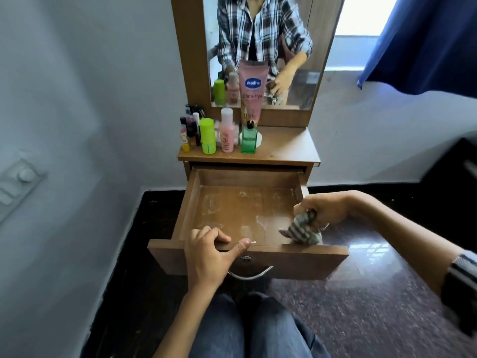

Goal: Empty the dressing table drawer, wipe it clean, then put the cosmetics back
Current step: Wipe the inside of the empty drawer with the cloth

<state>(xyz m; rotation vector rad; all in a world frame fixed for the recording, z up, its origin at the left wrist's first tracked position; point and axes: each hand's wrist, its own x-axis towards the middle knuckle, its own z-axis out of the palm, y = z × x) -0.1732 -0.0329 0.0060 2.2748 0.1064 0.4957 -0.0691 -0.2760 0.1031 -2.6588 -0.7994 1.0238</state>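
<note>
The words "Vaseline" and "Gluta-Hya" can be read on the pink tube (252,90), which is stood on its cap against the mirror (296,73) at the back of the dressing table top (289,148). No other writing can be made out on the cosmetics. In front of the tube a green glass bottle (249,139) with a black cap is seen; to its left a pink bottle (227,133) with a white cap, a lime-green container (207,136), and a cluster of small dark bottles and tubes (190,131) are lined up near the left edge.

The drawer (245,215) is pulled fully out below the top and holds no cosmetics; pale smears are seen across its wooden floor. Its front panel is gripped by the left hand (209,257), fingers curled over the top edge and thumb laid along it, just above the lock and the metal handle (250,275). A striped cloth (300,229) is bunched in the right hand (320,210), whose fingers are closed round it, at the drawer's front right corner, the cloth touching the floor there.

A blue curtain (423,47) hangs at upper right, and a switch plate (18,184) is mounted on the left wall.
</note>
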